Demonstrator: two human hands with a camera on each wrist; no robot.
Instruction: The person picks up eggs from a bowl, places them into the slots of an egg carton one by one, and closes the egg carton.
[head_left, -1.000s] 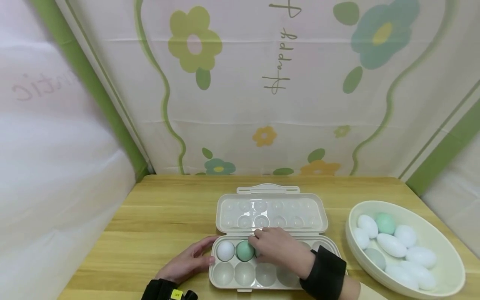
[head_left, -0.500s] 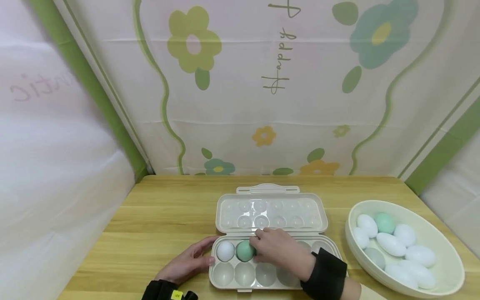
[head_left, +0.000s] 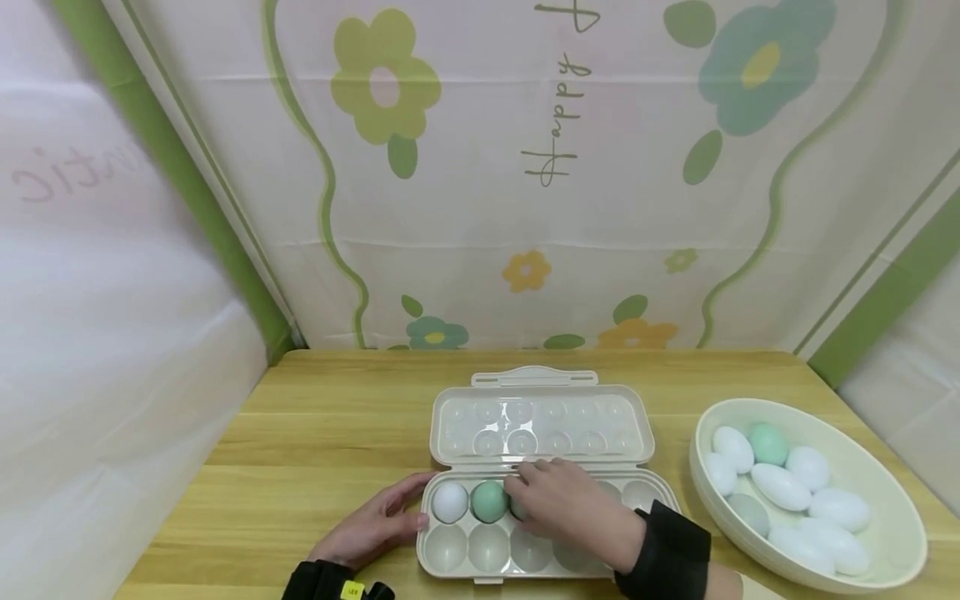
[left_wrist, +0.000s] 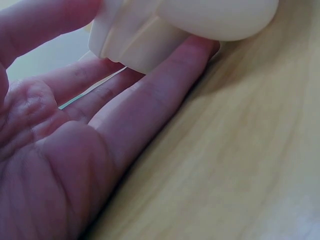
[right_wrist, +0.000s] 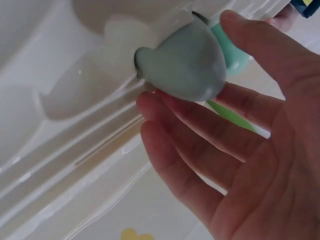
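Back fabric: the word "Happy" in thin olive script, turned on its side and reading upward, beyond and above the egg carton; over its "y", one more character is cut off by the frame edge, so I cannot tell which letter.
Left fabric: faint reddish letters "ntic", mirrored, running right to left, high up to the carton's left.
Yellow sticker: on the black wristband, left of the carton's near edge; marks too small to read.
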